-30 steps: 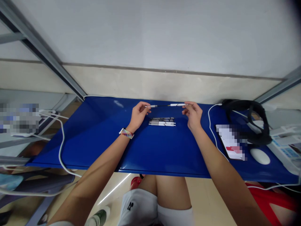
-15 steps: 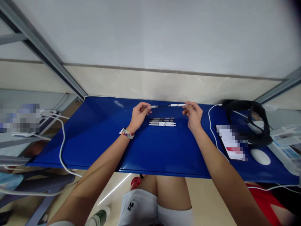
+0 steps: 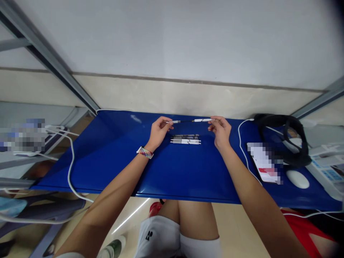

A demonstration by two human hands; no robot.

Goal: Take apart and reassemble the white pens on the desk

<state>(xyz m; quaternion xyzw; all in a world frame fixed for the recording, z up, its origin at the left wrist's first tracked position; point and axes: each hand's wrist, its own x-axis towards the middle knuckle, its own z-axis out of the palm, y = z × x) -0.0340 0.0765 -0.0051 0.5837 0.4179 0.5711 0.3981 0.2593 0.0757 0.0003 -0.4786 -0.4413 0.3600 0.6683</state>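
Note:
My left hand (image 3: 160, 132) pinches the grey-and-white front part (image 3: 176, 122) of a pen, which has a thin dark refill (image 3: 186, 121) reaching out to the right. The white pen barrel (image 3: 202, 120) is in the fingertips of my right hand (image 3: 220, 131). The refill's right end meets the barrel's left end; whether it is inside cannot be made out. Below, between my hands, several pens (image 3: 186, 141) lie side by side in a row on the blue table (image 3: 188, 172).
On the right are a black headset-like strap (image 3: 301, 143), a phone (image 3: 262, 161), a white mouse (image 3: 297, 179) and a white box (image 3: 329, 172). A white cable (image 3: 240, 143) runs beside the phone. Another cable (image 3: 71, 161) crosses the table's left edge.
My right hand and the white barrel have shifted very slightly to the left. My left hand stays where it was.

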